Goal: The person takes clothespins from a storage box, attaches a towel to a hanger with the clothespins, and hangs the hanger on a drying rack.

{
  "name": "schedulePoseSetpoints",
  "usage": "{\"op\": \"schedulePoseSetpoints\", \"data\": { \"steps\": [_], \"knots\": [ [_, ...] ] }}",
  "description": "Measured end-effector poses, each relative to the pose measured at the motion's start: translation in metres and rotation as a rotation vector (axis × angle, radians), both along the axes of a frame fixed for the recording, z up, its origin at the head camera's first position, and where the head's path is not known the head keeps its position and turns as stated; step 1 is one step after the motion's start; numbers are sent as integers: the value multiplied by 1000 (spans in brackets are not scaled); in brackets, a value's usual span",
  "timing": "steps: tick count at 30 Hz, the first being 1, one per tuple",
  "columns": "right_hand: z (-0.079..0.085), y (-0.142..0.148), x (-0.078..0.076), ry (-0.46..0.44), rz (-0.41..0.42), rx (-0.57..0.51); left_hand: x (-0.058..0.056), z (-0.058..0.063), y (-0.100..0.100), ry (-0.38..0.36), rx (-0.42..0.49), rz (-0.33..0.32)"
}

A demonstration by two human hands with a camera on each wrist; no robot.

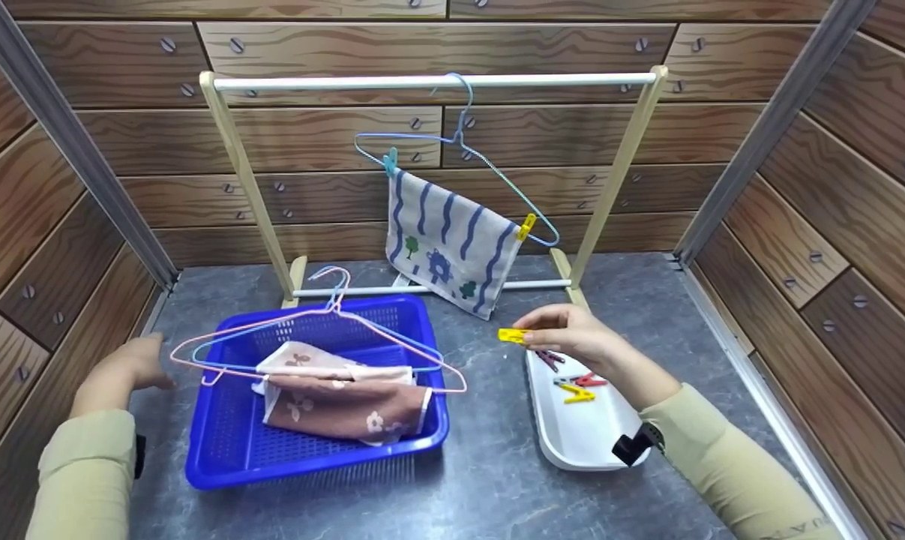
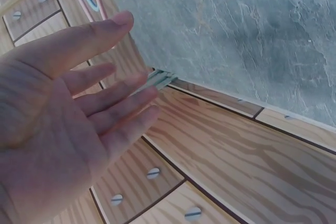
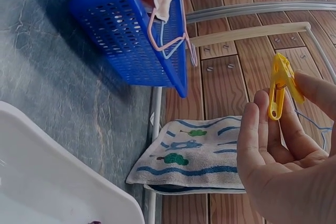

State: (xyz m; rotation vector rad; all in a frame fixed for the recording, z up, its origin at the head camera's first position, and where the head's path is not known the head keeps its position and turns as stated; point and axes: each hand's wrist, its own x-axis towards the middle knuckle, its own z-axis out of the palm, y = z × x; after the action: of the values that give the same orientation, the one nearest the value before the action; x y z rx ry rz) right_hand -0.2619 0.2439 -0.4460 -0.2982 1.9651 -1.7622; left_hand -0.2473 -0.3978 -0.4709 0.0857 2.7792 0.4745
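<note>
Between thumb and fingers my right hand [image 1: 581, 337] pinches a yellow clothespin [image 1: 512, 335], above the far end of a white tray [image 1: 546, 442]. The right wrist view shows the same clothespin [image 3: 281, 85] upright at the fingertips. My left hand [image 1: 126, 367] is held left of the blue basket [image 1: 205, 450], its fingers loosely extended and holding nothing. A striped towel [image 1: 452, 232] hangs slanted from a blue hanger [image 1: 512, 184], held by a light-blue clothespin [image 1: 391, 161] and a yellow clothespin [image 1: 526, 226]. Across the basket lie a pink hanger [image 1: 392, 341] and a blue hanger, with a brown flowered cloth [image 1: 332, 409].
A wooden rack [image 1: 621, 172] with a white top bar [image 1: 310, 84] stands at the back, carrying the blue hanger. Several clothespins, including a yellow one [image 1: 578, 393], lie in the tray. Wood-patterned walls [image 1: 819, 247] enclose the grey tabletop [image 1: 489, 480] on three sides.
</note>
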Motion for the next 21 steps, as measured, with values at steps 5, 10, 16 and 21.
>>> {"op": "schedulePoseSetpoints", "data": {
  "steps": [5,10,16,21],
  "knots": [
    [0,2,1,-2,-9,11,-4,0,5,52,11,-25],
    [-3,3,1,-1,-9,7,-10,-3,12,83,-4,-41],
    [-6,4,2,-1,3,1,-13,-9,18,95,-11,-59],
    [-6,5,3,-10,4,-1,-13,-12,21,130,15,-91]
  ]
}}
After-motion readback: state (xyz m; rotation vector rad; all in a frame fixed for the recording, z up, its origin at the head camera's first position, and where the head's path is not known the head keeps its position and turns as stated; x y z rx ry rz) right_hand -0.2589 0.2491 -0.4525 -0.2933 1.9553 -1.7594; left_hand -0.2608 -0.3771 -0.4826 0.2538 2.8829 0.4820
